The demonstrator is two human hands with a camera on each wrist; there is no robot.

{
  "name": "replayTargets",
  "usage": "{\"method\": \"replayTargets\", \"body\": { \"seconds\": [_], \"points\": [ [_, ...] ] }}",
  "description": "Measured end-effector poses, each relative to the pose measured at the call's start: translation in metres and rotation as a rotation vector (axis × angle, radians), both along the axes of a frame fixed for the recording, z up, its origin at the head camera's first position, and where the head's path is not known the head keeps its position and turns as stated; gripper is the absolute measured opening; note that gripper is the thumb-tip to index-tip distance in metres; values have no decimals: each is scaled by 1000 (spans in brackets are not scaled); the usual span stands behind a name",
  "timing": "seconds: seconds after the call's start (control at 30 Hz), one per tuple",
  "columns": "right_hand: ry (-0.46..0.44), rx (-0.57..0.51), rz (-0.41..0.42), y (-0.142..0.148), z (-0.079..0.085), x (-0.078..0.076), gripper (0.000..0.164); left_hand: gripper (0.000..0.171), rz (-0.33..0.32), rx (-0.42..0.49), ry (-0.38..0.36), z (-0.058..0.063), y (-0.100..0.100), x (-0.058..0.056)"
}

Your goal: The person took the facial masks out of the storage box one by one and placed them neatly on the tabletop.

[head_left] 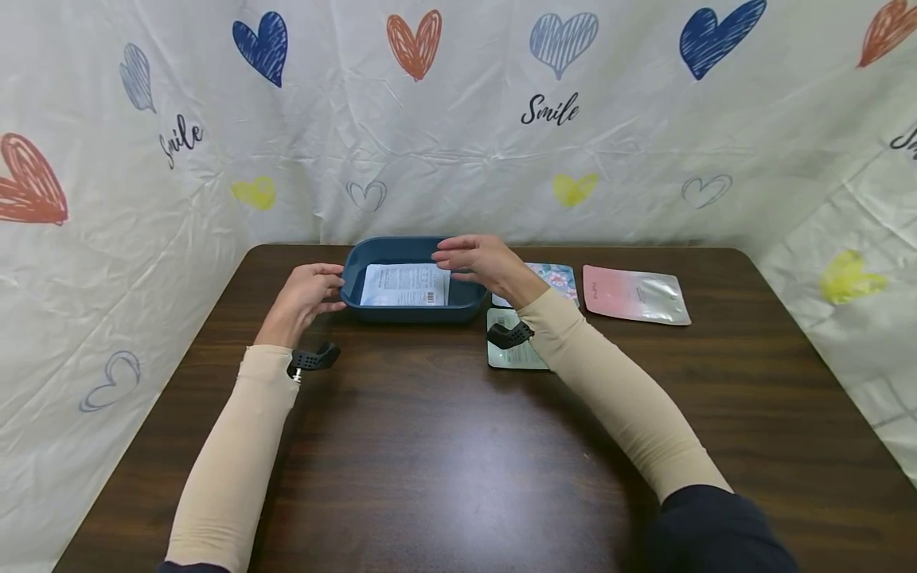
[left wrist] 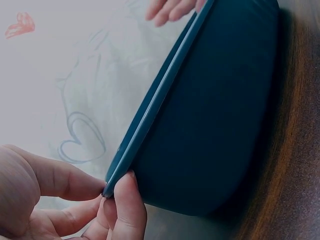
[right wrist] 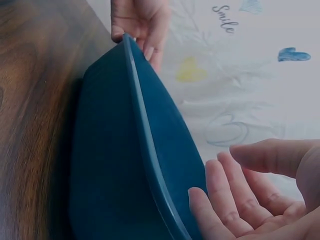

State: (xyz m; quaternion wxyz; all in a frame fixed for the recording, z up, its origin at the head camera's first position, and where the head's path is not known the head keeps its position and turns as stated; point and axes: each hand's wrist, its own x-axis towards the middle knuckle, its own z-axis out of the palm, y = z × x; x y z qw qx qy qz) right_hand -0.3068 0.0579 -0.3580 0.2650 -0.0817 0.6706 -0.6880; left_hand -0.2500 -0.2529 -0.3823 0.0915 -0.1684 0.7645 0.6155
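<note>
A dark blue plastic basin (head_left: 383, 313) stands near the table's far edge. Inside it lies a flat white packet (head_left: 404, 285) with small print and a barcode. My left hand (head_left: 304, 296) pinches the basin's left rim between thumb and fingers, as the left wrist view shows close up. Over the basin's right end hovers my right hand (head_left: 481, 263), its fingers spread loosely with nothing in them. In the right wrist view its fingers (right wrist: 240, 200) are by the rim; whether they touch it I cannot tell.
Right of the basin lie a floral packet (head_left: 559, 278) and a pale green packet (head_left: 505, 356), both partly behind my right arm. Farther right rests a pink and silver packet (head_left: 634, 294). A white curtain (head_left: 458, 159) printed with hearts hangs behind the brown table (head_left: 430, 446).
</note>
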Motion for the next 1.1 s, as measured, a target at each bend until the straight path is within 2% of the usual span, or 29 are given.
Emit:
{"method": "replayTargets", "body": {
  "seconds": [0.23, 0.5, 0.77, 0.93, 1.1],
  "points": [
    [-7, 23, -15, -17, -4, -4, 44, 44, 0, 1, 5, -1, -1, 1],
    [-39, 158, -31, -35, -13, -10, 45, 43, -7, -12, 5, -1, -1, 1],
    [-41, 206, -58, -42, -18, -9, 39, 43, -3, -18, 10, -1, 0, -1],
    [-28, 176, -133, -44, -19, -5, 37, 44, -4, -9, 7, -1, -1, -1],
    [2, 142, -225, -47, -18, -3, 47, 44, -6, -4, 14, 0, 1, 0]
  ]
}}
